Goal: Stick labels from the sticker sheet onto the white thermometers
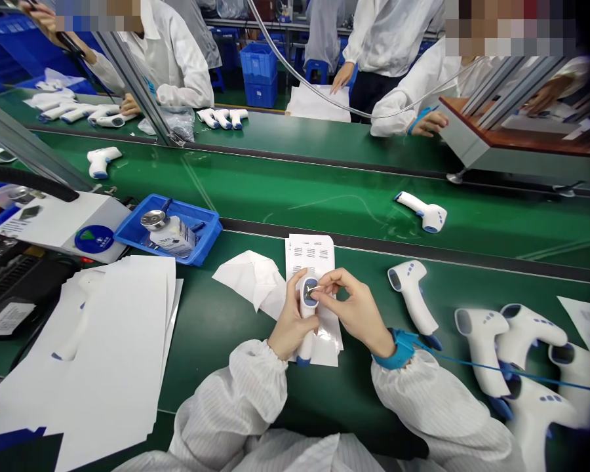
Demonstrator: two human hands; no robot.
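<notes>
My left hand (pixel 291 324) is wrapped round a white and blue infrared thermometer (pixel 305 346), its dark screen facing up. Over that screen, my right hand (pixel 356 308) pinches its thumb and fingers together on a tiny whitish piece, too small to name. A blue wrist strap (pixel 398 349) with a cord circles my right wrist. Beneath the thermometer lies a white sheet of printed labels (pixel 311 246), partly covered by my hands. Crumpled white paper (pixel 250 278) rests left of it. Another thermometer (pixel 413 295) lies right of my right hand.
Several thermometers (pixel 482 347) cluster at the right. A blue tray (pixel 201 246) holds a metal-topped bottle (pixel 172 233). Stacked white sheets (pixel 122 354) lie at left. Beyond runs a green conveyor (pixel 299 190) carrying a thermometer (pixel 427 213); co-workers in white sit and stand across it.
</notes>
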